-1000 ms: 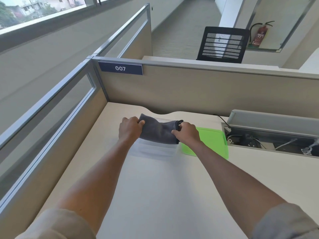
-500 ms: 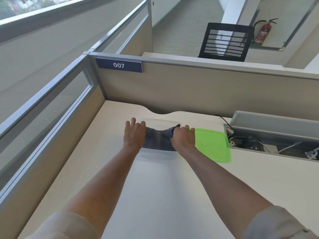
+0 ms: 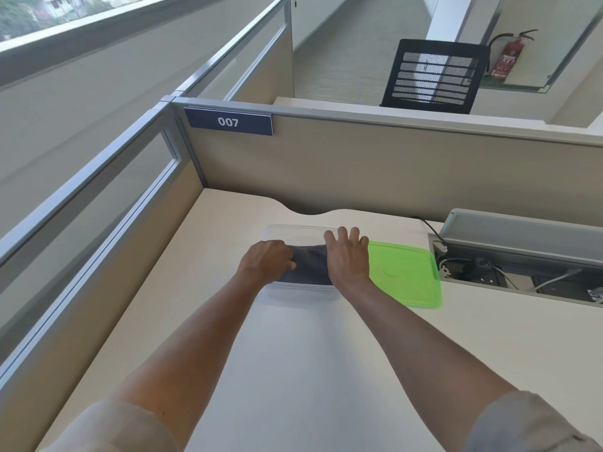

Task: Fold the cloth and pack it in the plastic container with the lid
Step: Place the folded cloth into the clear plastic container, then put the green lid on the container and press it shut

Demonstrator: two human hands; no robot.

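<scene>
A folded dark grey cloth point(image 3: 310, 264) lies inside a clear plastic container point(image 3: 293, 228) at the far middle of the desk. My left hand point(image 3: 266, 261) rests on the cloth's left end with its fingers curled onto the fabric. My right hand point(image 3: 347, 256) lies flat on the cloth's right end, fingers spread and reaching over the container's far right rim. A bright green lid point(image 3: 404, 277) lies flat on the desk just right of the container, touching my right hand's side.
A beige partition point(image 3: 359, 164) with a "007" label point(image 3: 228, 121) closes the desk's far side, and a glazed partition point(image 3: 98, 207) runs along the left. An open cable tray point(image 3: 522, 265) with plugs and wires sits at the right. Bare desk surface point(image 3: 293, 370) lies between my forearms.
The cloth went from being held above the container to lying inside it. My hands lowered with it; the right hand has flattened and spread over the cloth's right end.
</scene>
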